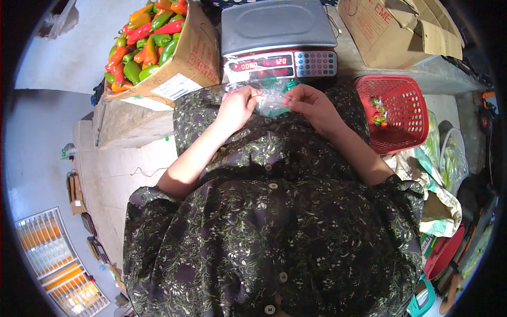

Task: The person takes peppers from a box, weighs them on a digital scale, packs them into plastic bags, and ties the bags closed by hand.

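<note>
My left hand [238, 108] and my right hand [312, 106] pinch the edge of a clear plastic bag [271, 100] with green patches, held over my lap. Whether anything is inside the bag I cannot make out. Just beyond it stands a digital scale [280, 31] with a bare grey pan and lit red digits on its display. To the left, a cardboard box [182, 61] is heaped with red, orange and green peppers [145, 45]. On the right is a red plastic basket [409, 113] with a small bagged bunch of peppers [379, 112] in it.
Another cardboard box [388, 34] with raised flaps stands at the back right. Below the basket lie a white cloth sack [441, 211] and clear bags of green produce [453, 161]. Tiled floor [140, 169] shows at the left.
</note>
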A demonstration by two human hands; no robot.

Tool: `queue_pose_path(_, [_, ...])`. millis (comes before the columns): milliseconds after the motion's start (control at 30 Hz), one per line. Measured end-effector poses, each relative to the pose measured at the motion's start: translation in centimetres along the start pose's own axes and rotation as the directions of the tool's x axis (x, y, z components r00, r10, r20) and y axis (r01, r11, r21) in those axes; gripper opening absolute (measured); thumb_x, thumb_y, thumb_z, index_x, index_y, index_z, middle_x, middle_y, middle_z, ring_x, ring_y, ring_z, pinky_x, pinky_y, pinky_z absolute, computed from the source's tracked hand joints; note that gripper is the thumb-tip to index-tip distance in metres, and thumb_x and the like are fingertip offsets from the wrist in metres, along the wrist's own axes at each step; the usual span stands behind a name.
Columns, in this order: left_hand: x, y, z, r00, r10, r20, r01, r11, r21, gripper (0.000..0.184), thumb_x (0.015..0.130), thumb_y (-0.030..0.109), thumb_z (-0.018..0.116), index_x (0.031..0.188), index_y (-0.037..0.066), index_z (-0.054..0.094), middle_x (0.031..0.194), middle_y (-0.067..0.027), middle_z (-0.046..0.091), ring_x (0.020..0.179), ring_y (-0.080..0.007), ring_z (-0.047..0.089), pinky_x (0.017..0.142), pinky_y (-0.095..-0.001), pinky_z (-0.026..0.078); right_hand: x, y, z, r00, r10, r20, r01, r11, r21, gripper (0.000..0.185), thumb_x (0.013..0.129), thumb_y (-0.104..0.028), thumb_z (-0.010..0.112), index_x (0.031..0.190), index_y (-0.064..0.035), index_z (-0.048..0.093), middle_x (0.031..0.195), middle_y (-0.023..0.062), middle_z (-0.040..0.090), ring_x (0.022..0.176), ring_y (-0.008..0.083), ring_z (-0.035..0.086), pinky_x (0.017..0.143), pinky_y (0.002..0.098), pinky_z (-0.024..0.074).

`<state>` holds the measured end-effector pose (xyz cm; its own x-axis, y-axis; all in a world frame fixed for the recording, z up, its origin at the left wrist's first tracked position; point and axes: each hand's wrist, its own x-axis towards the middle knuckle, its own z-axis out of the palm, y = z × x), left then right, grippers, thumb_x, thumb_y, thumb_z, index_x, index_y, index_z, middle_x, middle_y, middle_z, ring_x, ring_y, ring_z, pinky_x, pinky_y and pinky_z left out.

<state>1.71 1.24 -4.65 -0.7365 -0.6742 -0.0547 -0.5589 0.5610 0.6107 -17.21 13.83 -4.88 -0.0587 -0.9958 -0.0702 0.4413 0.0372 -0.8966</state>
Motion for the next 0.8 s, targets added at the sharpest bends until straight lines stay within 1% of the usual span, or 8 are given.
queue_pose_path(100, [0.5,-1.7,1.2,0.993,0.112,0.031,-0.084,0.873,-0.48,0.027,0.088,0.018,0.056,0.109,0.002,0.051,0.096,-0.0075,0.06,0.088,-0.0172,0.059,0.076,-0.0296,0.045,0.0,0.4,-0.1,1.0,0.007,-0.002,-0.008,1.0,-0.024,0.011,0.081,-0.002,0.065,0.08,-0.0053,0.054,0.096,0.003,0.056,0.089,0.0106,0.055,0.083,0.0256,0.0429])
queue_pose_path(200, [0.4,0.3,1.2,0.979,0.188,0.081,-0.006,0.423,-0.906,0.037,0.087,0.01,0.057,0.119,0.003,0.042,0.095,-0.0004,0.053,0.088,-0.0098,0.052,0.077,-0.0252,0.042,0.0,0.4,-0.2,1.0,0.013,0.013,-0.012,0.995,-0.098,0.01,0.081,-0.003,0.065,0.082,-0.0051,0.055,0.095,0.0024,0.057,0.09,0.0097,0.054,0.083,0.0258,0.0431])
queue_pose_path(333, [-0.3,1.2,0.8,0.975,0.099,0.201,0.113,0.556,-0.823,0.042,0.078,-0.004,0.061,0.115,0.004,0.045,0.083,0.0044,0.045,0.076,-0.0039,0.043,0.072,-0.0194,0.038,0.3,0.5,-0.8,0.991,0.118,0.063,-0.092,0.946,-0.312,0.015,0.083,-0.018,0.066,0.083,-0.0054,0.058,0.084,-0.0032,0.056,0.08,0.006,0.052,0.074,0.0237,0.0423])
queue_pose_path(467, [-0.9,2.9,0.7,0.975,0.192,0.108,-0.093,0.805,-0.586,0.028,0.078,-0.002,0.062,0.102,0.005,0.05,0.08,0.0061,0.043,0.074,-0.0033,0.041,0.071,-0.0184,0.037,-0.1,0.4,1.2,0.988,0.105,0.117,-0.035,0.874,-0.485,0.026,0.084,-0.028,0.065,0.08,-0.0036,0.06,0.075,-0.0032,0.057,0.071,0.0064,0.05,0.068,0.0247,0.0426])
queue_pose_path(567, [-0.9,3.3,0.6,0.98,0.185,0.069,-0.096,0.752,-0.653,0.028,0.077,-0.004,0.061,0.101,0.005,0.05,0.081,0.0063,0.044,0.075,-0.003,0.041,0.07,-0.0181,0.037,0.5,1.1,0.0,0.993,0.058,0.104,0.018,0.789,-0.614,0.024,0.084,-0.027,0.064,0.08,-0.0037,0.061,0.074,-0.0003,0.06,0.07,0.0078,0.052,0.069,0.0249,0.0428])
queue_pose_path(667, [-0.5,2.1,0.7,0.998,0.04,0.044,-0.002,0.76,-0.649,0.026,0.075,-0.006,0.058,0.097,0.005,0.05,0.077,0.0063,0.044,0.071,-0.004,0.041,0.067,-0.0185,0.037,0.7,-0.5,0.1,0.999,-0.039,-0.001,0.034,0.877,-0.48,0.02,0.084,-0.024,0.062,0.079,-0.004,0.062,0.077,0.0021,0.062,0.071,0.0089,0.054,0.068,0.0252,0.043])
queue_pose_path(767, [0.2,0.0,0.6,0.999,-0.009,-0.053,-0.018,0.874,-0.486,0.023,0.073,-0.003,0.056,0.094,0.004,0.051,0.069,0.0056,0.042,0.063,-0.0067,0.041,0.062,-0.0212,0.038,0.3,-0.8,-0.6,0.993,0.083,0.082,-0.09,0.992,0.088,0.011,0.086,-0.013,0.058,0.08,-0.0046,0.054,0.081,0.0046,0.06,0.075,0.011,0.055,0.071,0.0271,0.0436])
queue_pose_path(800, [0.6,-0.5,0.5,0.995,-0.024,-0.096,-0.018,0.91,-0.414,0.022,0.073,-0.002,0.055,0.094,0.003,0.052,0.066,0.0047,0.042,0.061,-0.0079,0.042,0.06,-0.0226,0.039,0.2,-0.8,-0.4,0.985,0.108,0.131,-0.116,0.992,0.052,0.011,0.086,-0.013,0.057,0.08,-0.0046,0.053,0.082,0.0057,0.06,0.076,0.0123,0.056,0.071,0.0277,0.0442])
